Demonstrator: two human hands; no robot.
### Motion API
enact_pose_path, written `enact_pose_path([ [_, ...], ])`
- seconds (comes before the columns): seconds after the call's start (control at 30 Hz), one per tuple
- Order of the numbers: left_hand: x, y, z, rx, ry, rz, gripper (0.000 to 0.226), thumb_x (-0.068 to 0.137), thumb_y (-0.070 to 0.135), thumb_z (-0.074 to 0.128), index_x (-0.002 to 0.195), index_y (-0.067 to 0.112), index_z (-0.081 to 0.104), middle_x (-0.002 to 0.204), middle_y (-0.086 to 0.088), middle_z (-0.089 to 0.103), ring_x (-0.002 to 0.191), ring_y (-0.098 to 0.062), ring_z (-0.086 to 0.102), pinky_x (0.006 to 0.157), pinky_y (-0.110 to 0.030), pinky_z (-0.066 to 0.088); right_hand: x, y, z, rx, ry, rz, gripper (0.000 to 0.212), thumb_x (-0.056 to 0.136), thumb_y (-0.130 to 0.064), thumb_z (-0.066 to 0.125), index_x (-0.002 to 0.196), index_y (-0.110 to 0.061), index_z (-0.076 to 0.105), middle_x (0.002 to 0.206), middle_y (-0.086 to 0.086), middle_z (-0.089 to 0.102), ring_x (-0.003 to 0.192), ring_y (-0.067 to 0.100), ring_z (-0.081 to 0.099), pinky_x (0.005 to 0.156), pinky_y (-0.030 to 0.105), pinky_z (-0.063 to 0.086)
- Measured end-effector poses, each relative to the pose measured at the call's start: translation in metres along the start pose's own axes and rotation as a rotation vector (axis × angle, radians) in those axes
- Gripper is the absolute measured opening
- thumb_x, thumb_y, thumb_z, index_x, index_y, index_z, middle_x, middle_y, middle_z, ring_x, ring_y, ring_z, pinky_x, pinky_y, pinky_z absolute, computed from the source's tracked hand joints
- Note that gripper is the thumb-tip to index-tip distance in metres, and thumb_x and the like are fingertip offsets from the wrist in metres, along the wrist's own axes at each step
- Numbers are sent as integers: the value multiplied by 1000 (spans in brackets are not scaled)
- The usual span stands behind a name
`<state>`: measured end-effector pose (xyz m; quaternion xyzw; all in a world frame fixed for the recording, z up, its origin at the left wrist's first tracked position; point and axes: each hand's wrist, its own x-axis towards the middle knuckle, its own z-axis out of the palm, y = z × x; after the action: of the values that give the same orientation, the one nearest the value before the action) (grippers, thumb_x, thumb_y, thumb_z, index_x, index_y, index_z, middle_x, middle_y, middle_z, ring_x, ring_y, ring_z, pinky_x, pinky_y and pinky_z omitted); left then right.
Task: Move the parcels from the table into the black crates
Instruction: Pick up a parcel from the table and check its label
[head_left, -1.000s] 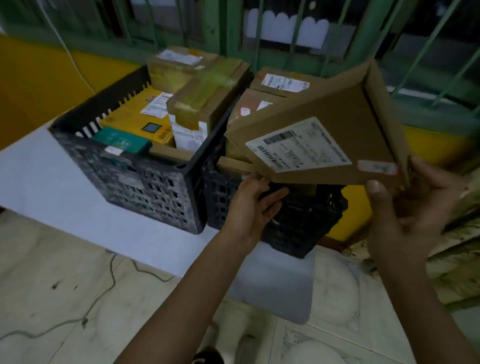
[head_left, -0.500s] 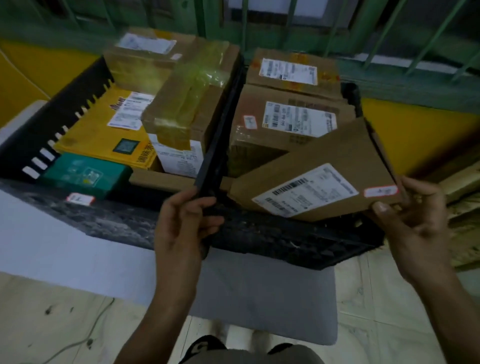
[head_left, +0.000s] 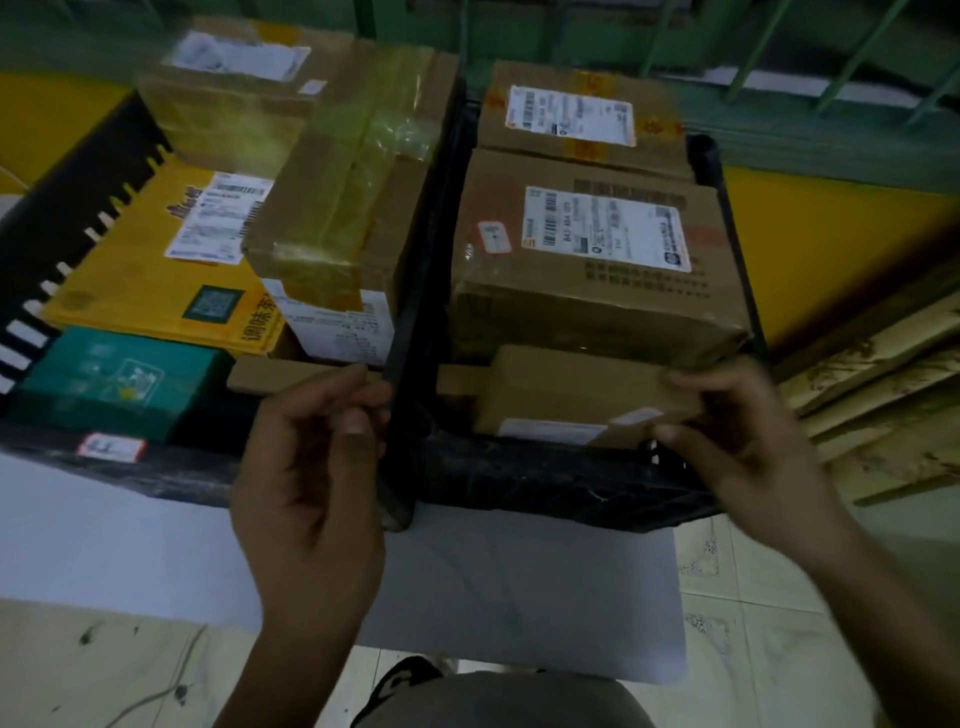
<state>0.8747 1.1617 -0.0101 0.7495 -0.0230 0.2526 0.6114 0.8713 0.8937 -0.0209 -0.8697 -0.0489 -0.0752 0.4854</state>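
Below the table's (head_left: 519, 582) near edge I see a grey garment (head_left: 498, 701) and, just left of it, a black shoe (head_left: 400, 680) with pale markings, while the left forearm (head_left: 291, 639) and right forearm (head_left: 872, 608) are bare.

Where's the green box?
In the head view, the green box sits on the left, in the near corner of the left black crate, just in front of the yellow parcel.

Two crates (head_left: 545, 478) side by side on the table (head_left: 156, 551), parcels (head_left: 587, 270) inside both

Most of the flat parcel (head_left: 571, 395) seems hidden behind the black crate (head_left: 545, 478).
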Motion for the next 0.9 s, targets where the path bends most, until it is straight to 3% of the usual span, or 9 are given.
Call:
enact_pose_path([
  [0.13, 8, -3, 1, 270, -189, 156, 23, 95, 25, 45, 115, 25, 58, 103, 17, 58, 100, -5, 57, 84, -18, 45, 19, 7, 38, -150, -261, 56, 10, 90, -14, 65, 89, -24, 64, 104, -2, 57, 104, -3, 52, 86, 4, 36],
  [0.2, 9, -8, 2, 409, -305, 262, 27, 93, 23, 47, 112, 13, 64, 102, 6, 58, 100, -14, 55, 88, -24, 41, 27, 6, 36, -197, -322, 114, 14, 91, -16, 63, 88, -30, 66, 106, 0, 55, 105, -3, 50, 89, 5, 35],
  [0.27, 7, -16, 7, 498, -407, 334, 30, 92, 25, 48, 106, 8, 69, 103, -2, 66, 104, -20, 56, 96, -30, 39, 28, 3, 31, -214, -333, 184, 16, 89, -17, 66, 95, -32, 65, 105, -3, 59, 100, 0, 56, 90, 16, 44],
  [0.37, 0, -30, 14, 663, -522, 437, 30, 93, 28, 50, 103, 10, 72, 106, -5, 70, 106, -23, 62, 102, -48, 39, 30, -3, 28, -364, -324, 385, 24, 86, -36, 68, 102, -19, 61, 98, -6, 63, 93, 10, 61, 81, 31, 51],
  [0.5, -1, -35, 19, 874, -655, 525, 42, 95, 41, 44, 105, 13, 73, 107, -4, 72, 105, -20, 66, 106, -56, 32, 48, -7, 30, -332, -496, 545, 38, 89, -39, 63, 73, -4, 62, 66, 1, 51, 64, 11, 51, 59, 28, 35],
  [0.63, 2, -37, 20, 980, -728, 541, 56, 93, 52, 37, 103, 10, 73, 101, -7, 73, 101, -24, 66, 104, -61, 28, 62, -10, 28, -361, -562, 611, 33, 88, -34, 67, 69, -7, 64, 58, -2, 52, 57, 7, 50, 57, 25, 35],
  [0.7, 6, -36, 22, 997, -761, 538, 57, 91, 53, 36, 99, 10, 73, 94, -6, 72, 95, -26, 66, 104, -63, 25, 60, -8, 28, -397, -538, 609, 34, 86, -37, 69, 66, -9, 67, 54, -5, 55, 54, 4, 52, 58, 25, 37],
  [0.77, 10, -33, 23, 1000, -789, 531, 57, 90, 53, 34, 96, 12, 72, 89, -6, 72, 91, -28, 66, 104, -63, 23, 53, -8, 28, -427, -456, 574, 34, 83, -41, 71, 67, -11, 70, 61, -2, 64, 63, 9, 60, 62, 30, 43],
  [0.9, 18, -27, 29, 938, -806, 483, 54, 88, 52, 36, 99, 13, 71, 89, -7, 72, 91, -29, 65, 107, -56, 30, 30, -14, 29, -307, -163, 511, 27, 82, -43, 71, 79, -16, 75, 76, -2, 71, 74, 10, 65, 67, 30, 48],
])
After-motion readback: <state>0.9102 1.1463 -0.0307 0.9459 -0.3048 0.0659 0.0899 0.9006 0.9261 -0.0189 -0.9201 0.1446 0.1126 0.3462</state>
